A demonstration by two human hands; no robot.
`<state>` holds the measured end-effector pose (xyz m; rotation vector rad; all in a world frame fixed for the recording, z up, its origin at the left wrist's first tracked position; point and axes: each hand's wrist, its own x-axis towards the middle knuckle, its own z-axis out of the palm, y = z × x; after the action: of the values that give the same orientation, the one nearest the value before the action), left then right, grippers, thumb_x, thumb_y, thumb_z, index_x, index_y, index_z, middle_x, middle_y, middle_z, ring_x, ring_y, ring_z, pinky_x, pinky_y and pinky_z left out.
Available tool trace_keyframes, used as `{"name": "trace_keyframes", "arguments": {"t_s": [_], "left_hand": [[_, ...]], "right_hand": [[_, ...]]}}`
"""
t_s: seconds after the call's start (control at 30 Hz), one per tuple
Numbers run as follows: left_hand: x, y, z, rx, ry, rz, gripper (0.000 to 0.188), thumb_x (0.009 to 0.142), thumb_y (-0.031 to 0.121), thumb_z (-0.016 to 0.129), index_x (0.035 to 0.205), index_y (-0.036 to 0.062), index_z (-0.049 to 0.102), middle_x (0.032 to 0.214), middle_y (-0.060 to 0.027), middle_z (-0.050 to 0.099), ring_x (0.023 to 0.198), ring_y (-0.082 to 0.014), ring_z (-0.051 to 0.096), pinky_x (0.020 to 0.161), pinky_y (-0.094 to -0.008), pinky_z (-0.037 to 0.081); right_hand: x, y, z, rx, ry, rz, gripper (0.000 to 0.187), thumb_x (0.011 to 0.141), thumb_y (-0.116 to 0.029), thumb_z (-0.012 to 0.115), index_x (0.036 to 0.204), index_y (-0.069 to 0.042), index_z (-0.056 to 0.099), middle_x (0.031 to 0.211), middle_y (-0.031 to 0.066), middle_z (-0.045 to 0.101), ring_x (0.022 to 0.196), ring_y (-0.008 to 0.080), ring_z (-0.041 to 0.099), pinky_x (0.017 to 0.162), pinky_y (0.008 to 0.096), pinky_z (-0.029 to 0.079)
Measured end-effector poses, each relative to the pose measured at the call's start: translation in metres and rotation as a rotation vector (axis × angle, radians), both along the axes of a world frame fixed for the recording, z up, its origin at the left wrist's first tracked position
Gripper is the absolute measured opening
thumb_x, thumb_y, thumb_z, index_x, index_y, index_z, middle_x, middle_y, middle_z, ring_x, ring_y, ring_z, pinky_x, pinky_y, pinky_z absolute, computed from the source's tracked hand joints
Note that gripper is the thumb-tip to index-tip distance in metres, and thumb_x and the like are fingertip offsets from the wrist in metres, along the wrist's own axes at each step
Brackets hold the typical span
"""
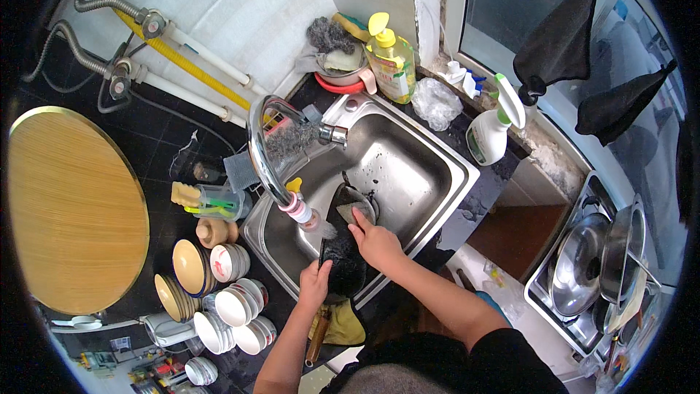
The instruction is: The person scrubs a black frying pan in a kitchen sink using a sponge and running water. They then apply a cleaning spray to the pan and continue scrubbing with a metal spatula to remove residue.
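Note:
A black pan [341, 263] stands tilted over the near side of the steel sink [426, 146]. My left hand [315, 283] grips its rim on the left. A wooden handle [319, 335] points toward me below the pan and appears to belong to it. My right hand [375, 242] presses a greyish scrubbing pad [353, 211] against the pan's upper part. Water sprays from the nozzle of the curved chrome faucet [257, 146] onto the pan beside my hands. A yellow cloth [348, 327] lies under the handle at the counter's near edge.
Stacked bowls [235, 305] and a round wooden board [76, 211] occupy the left. Behind the sink stand a yellow soap bottle [392, 66] and a red-rimmed bowl with scrubbers [341, 76]. A white spray bottle [490, 135] is at the right; pot lids [580, 266] sit in a tray farther right.

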<state>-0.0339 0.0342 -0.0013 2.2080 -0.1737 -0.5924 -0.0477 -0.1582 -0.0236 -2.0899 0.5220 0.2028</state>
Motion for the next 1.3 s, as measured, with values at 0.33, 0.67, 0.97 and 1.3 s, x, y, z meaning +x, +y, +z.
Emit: {"name": "trace_keyframes", "arguments": {"t_s": [0.33, 0.67, 0.97, 1.3], "left_hand": [[0.007, -0.061, 0.003, 0.181, -0.306, 0.178, 0.027, 0.095, 0.020, 0.047, 0.090, -0.0048, 0.058, 0.072, -0.0233, 0.058, 0.063, -0.0315, 0.056, 0.062, -0.0375, 0.044], [0.003, -0.051, -0.004, 0.192, -0.512, 0.207, 0.037, 0.095, 0.023, 0.051, 0.069, -0.0032, 0.051, 0.059, -0.0229, 0.048, 0.049, -0.0323, 0.043, 0.051, -0.0394, 0.038], [0.004, -0.047, -0.007, 0.240, -0.497, 0.147, 0.040, 0.096, 0.026, 0.047, 0.070, -0.0037, 0.052, 0.059, -0.0237, 0.048, 0.049, -0.0354, 0.043, 0.051, -0.0412, 0.039], [0.006, -0.043, -0.002, 0.215, -0.463, 0.014, 0.038, 0.095, 0.024, 0.050, 0.070, -0.0046, 0.050, 0.061, -0.0258, 0.047, 0.053, -0.0391, 0.040, 0.052, -0.0416, 0.039]], "right_hand": [[-0.021, 0.010, 0.011, 0.068, -0.022, -0.002, 0.048, 0.094, -0.039, 0.046, 0.138, -0.022, 0.039, 0.075, 0.0276, 0.061, 0.072, 0.0450, 0.060, 0.065, 0.0503, 0.049], [-0.022, -0.004, -0.001, 0.000, -0.096, -0.005, 0.047, 0.094, -0.041, 0.044, 0.136, -0.019, 0.042, 0.086, 0.0266, 0.063, 0.072, 0.0404, 0.063, 0.062, 0.0487, 0.051], [-0.024, -0.003, 0.023, 0.023, -0.103, 0.104, 0.045, 0.094, -0.042, 0.045, 0.136, -0.026, 0.042, 0.072, 0.0257, 0.060, 0.066, 0.0445, 0.060, 0.060, 0.0511, 0.049], [-0.009, -0.015, 0.015, -0.044, 0.013, 0.104, 0.044, 0.095, -0.040, 0.042, 0.133, -0.019, 0.047, 0.076, 0.0229, 0.064, 0.071, 0.0420, 0.062, 0.064, 0.0493, 0.050]]}}
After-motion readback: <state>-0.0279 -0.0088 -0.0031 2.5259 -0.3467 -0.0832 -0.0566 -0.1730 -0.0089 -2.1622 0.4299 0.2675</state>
